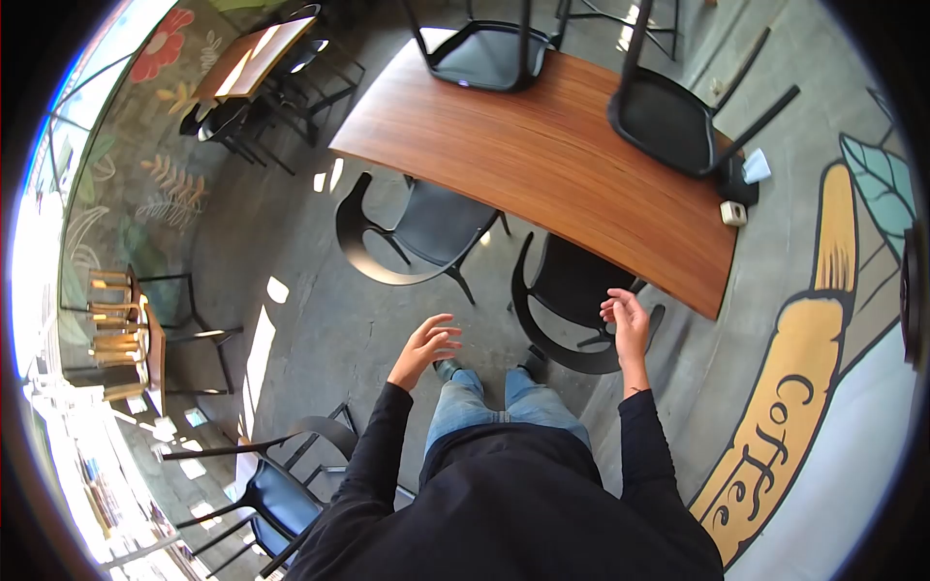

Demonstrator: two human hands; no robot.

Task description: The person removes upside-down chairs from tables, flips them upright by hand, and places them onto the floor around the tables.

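My left hand [426, 351] is held out in front of me over the grey floor, fingers apart and holding nothing. My right hand [630, 324] hovers by the curved back of a black chair [567, 281], its fingers loosely bent with nothing visible in them. Whether it touches the chair I cannot tell. This chair is partly tucked under a long wooden table [542, 145]. To its left, a second black chair [441, 223] stands at the same table edge. Two more black chairs, one at the far side [489, 53] and one at the right [664, 121], rest on the tabletop.
A black holder [741, 179] with white tissue and a small white box [733, 213] sit at the table's right end. Black chairs [276, 499] stand behind me to the left. A smaller table [257, 58] is at the far left. A painted wall [775, 416] borders the right.
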